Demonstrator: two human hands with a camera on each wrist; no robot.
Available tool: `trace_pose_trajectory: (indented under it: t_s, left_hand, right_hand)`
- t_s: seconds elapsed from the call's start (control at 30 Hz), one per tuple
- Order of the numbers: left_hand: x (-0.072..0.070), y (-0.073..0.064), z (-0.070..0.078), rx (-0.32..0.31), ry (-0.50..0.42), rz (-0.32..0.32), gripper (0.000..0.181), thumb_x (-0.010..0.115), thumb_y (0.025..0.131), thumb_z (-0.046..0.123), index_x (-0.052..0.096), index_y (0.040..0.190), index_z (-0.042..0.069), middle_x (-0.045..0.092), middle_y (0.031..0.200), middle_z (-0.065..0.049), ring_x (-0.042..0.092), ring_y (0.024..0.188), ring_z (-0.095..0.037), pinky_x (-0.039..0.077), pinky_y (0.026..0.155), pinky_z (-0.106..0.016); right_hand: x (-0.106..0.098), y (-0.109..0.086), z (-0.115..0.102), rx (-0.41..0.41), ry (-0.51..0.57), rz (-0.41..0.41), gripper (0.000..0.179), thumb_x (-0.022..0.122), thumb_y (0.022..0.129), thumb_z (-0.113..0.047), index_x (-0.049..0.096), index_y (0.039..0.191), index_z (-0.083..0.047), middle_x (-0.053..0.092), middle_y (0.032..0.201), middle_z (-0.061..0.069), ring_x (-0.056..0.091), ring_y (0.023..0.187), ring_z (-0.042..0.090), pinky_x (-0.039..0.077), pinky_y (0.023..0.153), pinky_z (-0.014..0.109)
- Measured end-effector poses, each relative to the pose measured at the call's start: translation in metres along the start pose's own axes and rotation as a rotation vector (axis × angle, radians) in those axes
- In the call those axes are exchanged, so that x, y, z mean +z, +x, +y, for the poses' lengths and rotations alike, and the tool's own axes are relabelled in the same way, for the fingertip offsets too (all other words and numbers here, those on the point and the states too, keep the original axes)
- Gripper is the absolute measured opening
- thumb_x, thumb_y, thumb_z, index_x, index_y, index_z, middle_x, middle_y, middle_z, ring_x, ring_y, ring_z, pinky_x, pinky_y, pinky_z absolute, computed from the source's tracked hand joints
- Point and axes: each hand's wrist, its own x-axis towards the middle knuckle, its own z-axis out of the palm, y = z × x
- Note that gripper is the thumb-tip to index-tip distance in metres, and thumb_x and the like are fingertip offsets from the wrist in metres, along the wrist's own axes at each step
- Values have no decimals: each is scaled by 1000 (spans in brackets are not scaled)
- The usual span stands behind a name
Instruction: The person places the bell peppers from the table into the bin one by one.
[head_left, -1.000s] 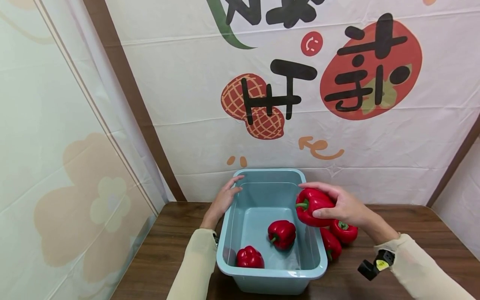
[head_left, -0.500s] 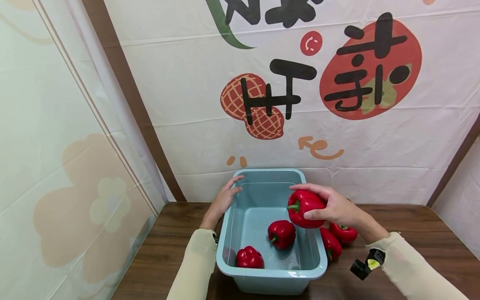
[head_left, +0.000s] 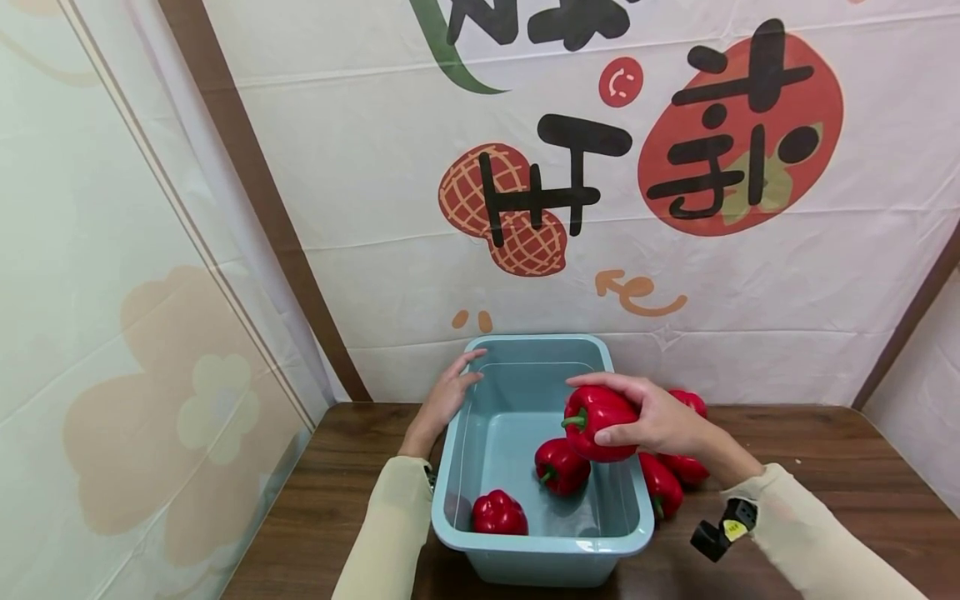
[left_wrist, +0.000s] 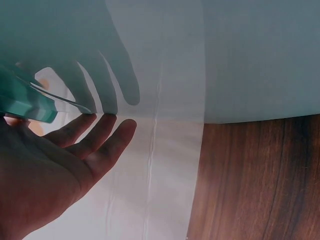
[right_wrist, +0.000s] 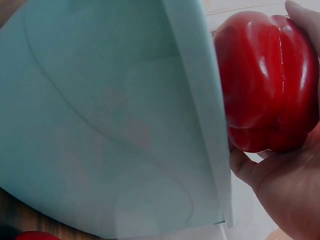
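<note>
My right hand grips a red bell pepper, its green stem pointing left, above the right side of a light blue plastic tub. Inside the tub lie two more red bell peppers, one near the middle and one in the near left corner. In the right wrist view the held bell pepper appears past the tub's rim, thumb and fingers around it. At the tub's left side, my left hand touches the wall with extended fingers.
Outside the tub on the right are other red bell peppers, partly hidden by the right hand and forearm. The brown wooden table meets a printed white cloth backdrop behind the tub. Another cloth panel hangs on the left.
My right hand has carried the bell pepper leftward and slightly down, from over the tub's right rim further inward. Another bell pepper behind that hand has come into view. My left hand stays put.
</note>
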Motion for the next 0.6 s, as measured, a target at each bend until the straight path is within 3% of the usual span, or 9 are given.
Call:
trace_pose_trajectory:
  t_s: [0.6]
  left_hand:
    - [0,-2,3,17,30,3,50,44,101,17,40,150,6,26,162,-14,27,145,-37,25,113,-57]
  right_hand:
    - [14,10,7,-17,19,-59,71,78,83,-20,45,146,-15,53,132,15,49,119,40,58,80,44]
